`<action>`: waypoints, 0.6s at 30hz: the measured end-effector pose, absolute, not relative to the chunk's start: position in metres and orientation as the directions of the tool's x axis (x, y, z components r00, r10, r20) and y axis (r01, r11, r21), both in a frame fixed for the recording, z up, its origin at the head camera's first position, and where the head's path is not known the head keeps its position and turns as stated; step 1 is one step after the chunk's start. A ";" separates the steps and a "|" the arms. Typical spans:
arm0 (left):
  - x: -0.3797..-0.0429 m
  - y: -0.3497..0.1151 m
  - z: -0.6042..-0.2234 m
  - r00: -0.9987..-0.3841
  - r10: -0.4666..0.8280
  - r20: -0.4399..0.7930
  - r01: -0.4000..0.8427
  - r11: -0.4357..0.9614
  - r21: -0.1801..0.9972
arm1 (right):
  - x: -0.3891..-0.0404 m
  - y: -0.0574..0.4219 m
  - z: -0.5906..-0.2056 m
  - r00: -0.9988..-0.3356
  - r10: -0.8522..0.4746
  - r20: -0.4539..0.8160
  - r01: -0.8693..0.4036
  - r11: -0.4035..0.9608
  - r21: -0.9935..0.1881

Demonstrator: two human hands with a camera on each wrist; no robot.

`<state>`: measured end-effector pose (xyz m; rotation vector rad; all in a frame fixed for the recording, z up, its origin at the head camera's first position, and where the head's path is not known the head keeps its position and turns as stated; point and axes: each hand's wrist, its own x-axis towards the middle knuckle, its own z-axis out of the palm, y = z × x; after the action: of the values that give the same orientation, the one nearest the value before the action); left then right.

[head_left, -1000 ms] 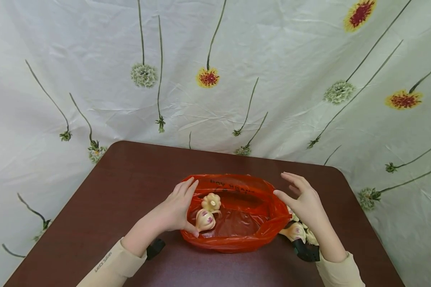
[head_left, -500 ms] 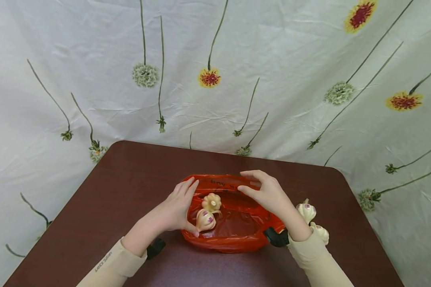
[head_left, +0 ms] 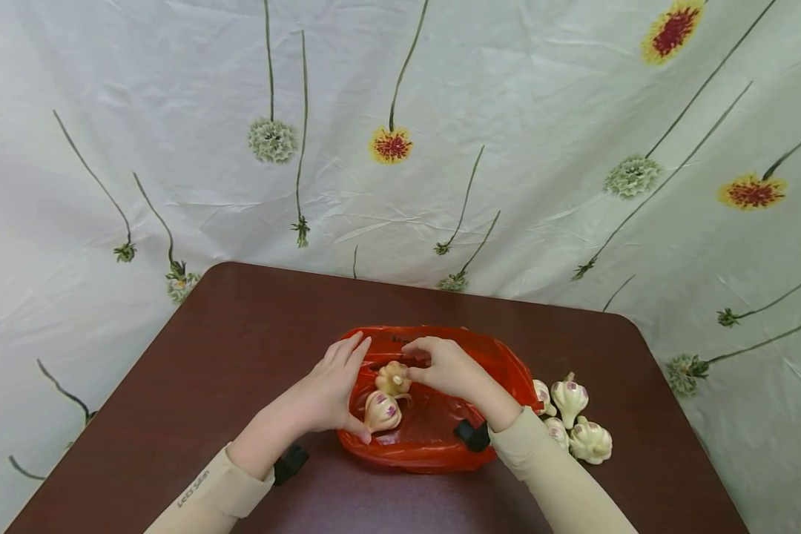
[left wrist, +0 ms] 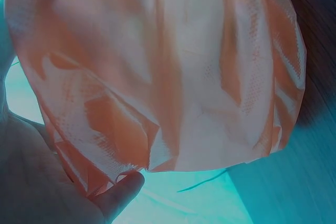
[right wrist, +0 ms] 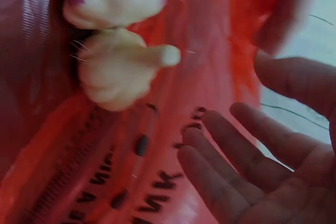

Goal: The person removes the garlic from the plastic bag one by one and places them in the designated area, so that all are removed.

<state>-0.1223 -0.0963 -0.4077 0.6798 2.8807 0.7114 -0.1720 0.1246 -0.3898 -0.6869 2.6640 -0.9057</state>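
A red plastic bag (head_left: 427, 456) with its mouth spread lies on a dark reddish-brown table. Two garlic bulbs are inside at its left: one purple-marked bulb (head_left: 382, 412) and one plainer bulb (head_left: 391, 377). My left hand (head_left: 327, 389) holds the bag's left rim; its thumb (left wrist: 126, 190) lies along the edge in the left wrist view, the fingers partly hidden. Over the bag's mouth, my right hand (head_left: 450, 367) is beside the plainer bulb. In the right wrist view its fingers (right wrist: 241, 153) are loosely spread, apart from the pale bulb (right wrist: 115, 69), with nothing in its grasp.
Several garlic bulbs (head_left: 569, 400) lie clustered on the table to the bag's right. The brown table (head_left: 267, 319) ends against a white curtain (head_left: 347, 185) printed with flowers. Black straps with cameras sit under both wrists.
My right hand has moved left from the bag's right rim to over the bulbs inside, uncovering the garlic cluster at the right. The left hand and the bag stay nearly still.
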 end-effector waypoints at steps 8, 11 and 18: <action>-0.122 -0.096 -0.408 -0.894 0.448 0.024 0.408 0.790 0.458 | -0.184 0.113 -0.408 -0.819 -0.529 -0.221 -0.320 0.741 -0.590; -0.123 -0.096 -0.409 -0.892 0.450 0.029 0.413 0.789 0.455 | -0.188 0.111 -0.414 -0.814 -0.520 -0.260 -0.302 0.760 -0.575; -0.123 -0.096 -0.411 -0.891 0.453 0.033 0.417 0.787 0.454 | -0.191 0.105 -0.428 -0.818 -0.490 -0.300 -0.279 0.795 -0.538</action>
<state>-0.1226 -0.0964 -0.4106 0.7056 2.8961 0.7084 -0.1908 0.1046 -0.4279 -0.5774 2.5531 -0.6719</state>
